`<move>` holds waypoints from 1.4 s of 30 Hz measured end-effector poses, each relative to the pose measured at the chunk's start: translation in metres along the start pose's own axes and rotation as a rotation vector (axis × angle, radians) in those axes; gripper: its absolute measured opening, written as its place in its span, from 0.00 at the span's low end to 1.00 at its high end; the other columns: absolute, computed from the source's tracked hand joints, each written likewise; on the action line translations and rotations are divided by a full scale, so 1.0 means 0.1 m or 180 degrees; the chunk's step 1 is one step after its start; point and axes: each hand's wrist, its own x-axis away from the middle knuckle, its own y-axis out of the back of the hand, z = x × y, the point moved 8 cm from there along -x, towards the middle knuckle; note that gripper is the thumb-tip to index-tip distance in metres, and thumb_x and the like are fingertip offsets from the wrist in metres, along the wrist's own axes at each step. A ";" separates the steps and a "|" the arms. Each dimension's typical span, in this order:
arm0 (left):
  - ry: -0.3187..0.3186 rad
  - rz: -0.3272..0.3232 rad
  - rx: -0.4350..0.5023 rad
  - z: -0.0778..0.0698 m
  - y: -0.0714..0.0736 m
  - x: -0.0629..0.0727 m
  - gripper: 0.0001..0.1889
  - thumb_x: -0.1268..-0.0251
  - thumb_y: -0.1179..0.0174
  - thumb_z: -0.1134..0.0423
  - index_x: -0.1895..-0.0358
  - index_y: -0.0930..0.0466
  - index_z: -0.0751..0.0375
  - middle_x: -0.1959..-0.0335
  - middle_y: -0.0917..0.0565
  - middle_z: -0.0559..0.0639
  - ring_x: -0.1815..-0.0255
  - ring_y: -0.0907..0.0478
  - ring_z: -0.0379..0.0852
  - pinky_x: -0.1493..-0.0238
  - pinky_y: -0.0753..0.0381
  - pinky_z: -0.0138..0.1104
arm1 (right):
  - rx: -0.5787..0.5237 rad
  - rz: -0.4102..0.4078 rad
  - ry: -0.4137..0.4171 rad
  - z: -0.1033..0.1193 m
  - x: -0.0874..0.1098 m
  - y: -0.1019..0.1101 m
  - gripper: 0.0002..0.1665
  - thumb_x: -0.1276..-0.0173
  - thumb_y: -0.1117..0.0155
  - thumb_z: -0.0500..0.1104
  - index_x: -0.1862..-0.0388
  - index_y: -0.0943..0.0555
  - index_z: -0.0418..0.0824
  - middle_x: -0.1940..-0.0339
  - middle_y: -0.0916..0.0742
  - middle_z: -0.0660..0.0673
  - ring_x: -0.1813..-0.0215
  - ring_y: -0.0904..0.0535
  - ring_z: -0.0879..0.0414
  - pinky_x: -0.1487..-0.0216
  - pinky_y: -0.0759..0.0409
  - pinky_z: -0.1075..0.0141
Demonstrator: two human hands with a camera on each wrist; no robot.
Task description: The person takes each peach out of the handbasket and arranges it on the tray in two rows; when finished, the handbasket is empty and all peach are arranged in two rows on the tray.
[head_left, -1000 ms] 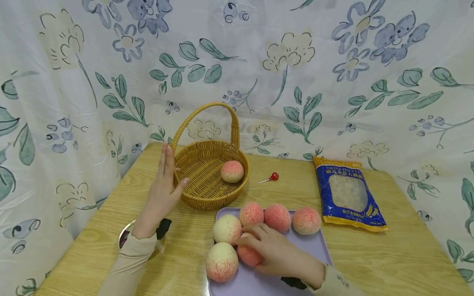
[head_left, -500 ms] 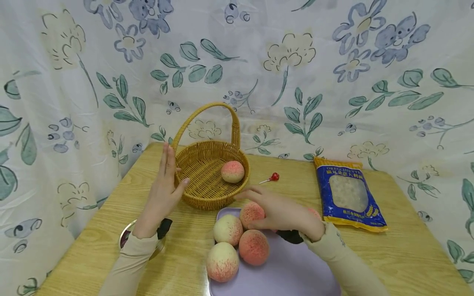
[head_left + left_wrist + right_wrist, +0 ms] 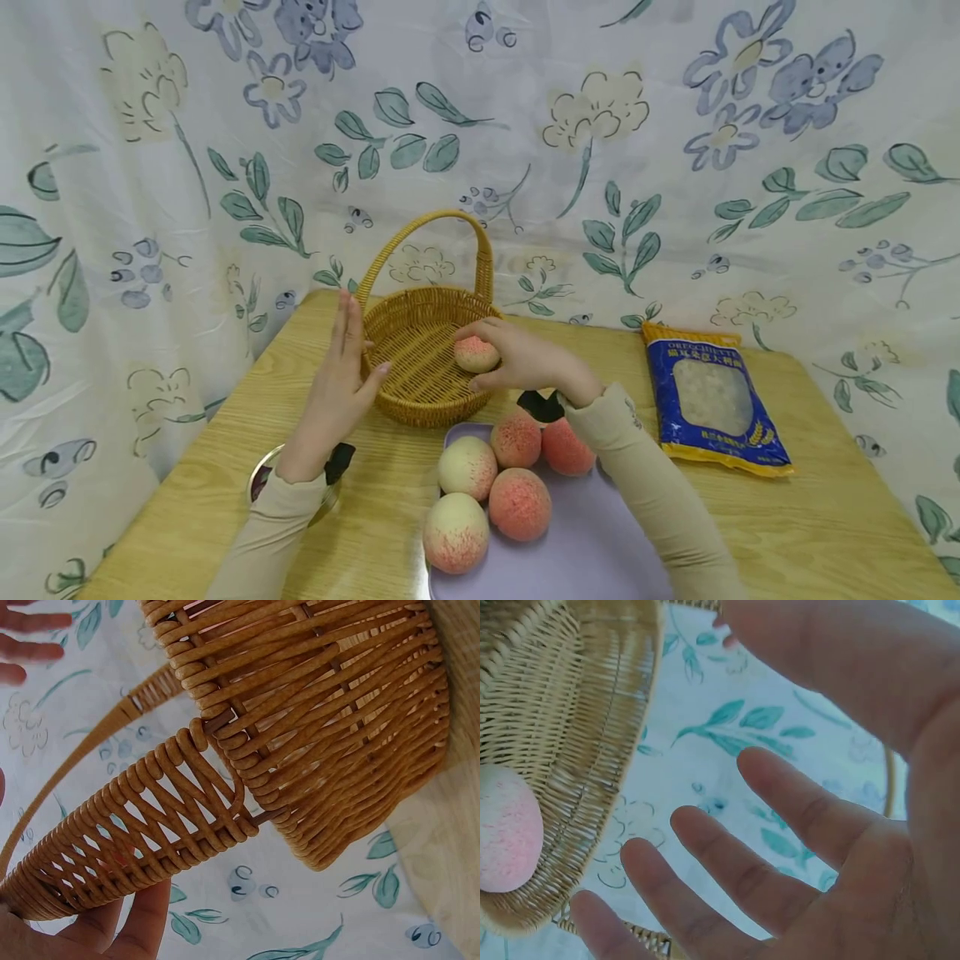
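In the head view my left hand (image 3: pixel 341 371) is at the left side of the wicker basket (image 3: pixel 423 410). In the left wrist view, fingers (image 3: pixel 142 919) pass behind the basket's woven handle (image 3: pixel 142 817), gripping it. My right hand (image 3: pixel 517 354) reaches over the basket's right rim, beside a pink and cream peach (image 3: pixel 474 357) lying inside. The right wrist view shows its fingers (image 3: pixel 735 877) spread and slightly bent, holding nothing, with the peach (image 3: pixel 506 829) apart from them. Several peaches (image 3: pixel 520 504) sit on a lilac tray (image 3: pixel 585 550) below my right forearm.
A blue and yellow pasta bag (image 3: pixel 708 400) lies on the wooden table (image 3: pixel 375 508) at the right. Partly hidden behind my left wrist is a round container (image 3: pixel 262 475). A floral cloth (image 3: pixel 570 242) hangs behind the table.
My right hand let go of a peach on the tray, rose, and moved up and away to the peach in the basket. The left hand kept its place at the handle.
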 end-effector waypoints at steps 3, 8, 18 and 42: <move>0.0011 0.0008 -0.0012 0.00 0.01 0.00 0.55 0.37 0.40 0.68 0.23 0.77 0.41 0.19 0.69 0.51 0.55 0.23 0.60 0.63 0.24 0.51 | -0.0152 0.0080 -0.0112 -0.06 -0.16 0.04 0.37 0.35 0.33 0.47 0.29 0.34 0.43 0.29 0.28 0.42 0.27 0.34 0.44 0.31 0.33 0.51; 0.0015 0.0027 -0.0029 -0.01 0.01 0.01 0.55 0.36 0.40 0.67 0.23 0.77 0.42 0.19 0.70 0.50 0.54 0.22 0.60 0.64 0.24 0.50 | -0.0270 0.0230 -0.0291 -0.17 -0.42 0.08 0.37 0.33 0.36 0.47 0.28 0.36 0.42 0.27 0.31 0.40 0.26 0.36 0.44 0.29 0.34 0.51; 0.0043 0.0039 -0.0069 -0.01 0.02 0.00 0.56 0.37 0.39 0.68 0.23 0.78 0.42 0.19 0.70 0.49 0.54 0.21 0.60 0.67 0.23 0.48 | -0.0170 0.0163 -0.0842 -0.43 -0.86 -0.01 0.40 0.36 0.33 0.52 0.27 0.35 0.46 0.24 0.34 0.44 0.25 0.38 0.47 0.28 0.36 0.52; -0.0086 -0.0089 -0.0058 -0.01 0.03 0.03 0.44 0.25 0.51 0.54 0.23 0.77 0.38 0.19 0.69 0.48 0.55 0.20 0.63 0.71 0.24 0.44 | -0.0312 0.0901 -0.1377 -0.99 -1.20 -0.76 0.44 0.44 0.27 0.48 0.29 0.33 0.44 0.41 0.22 0.43 0.53 0.25 0.53 0.54 0.24 0.63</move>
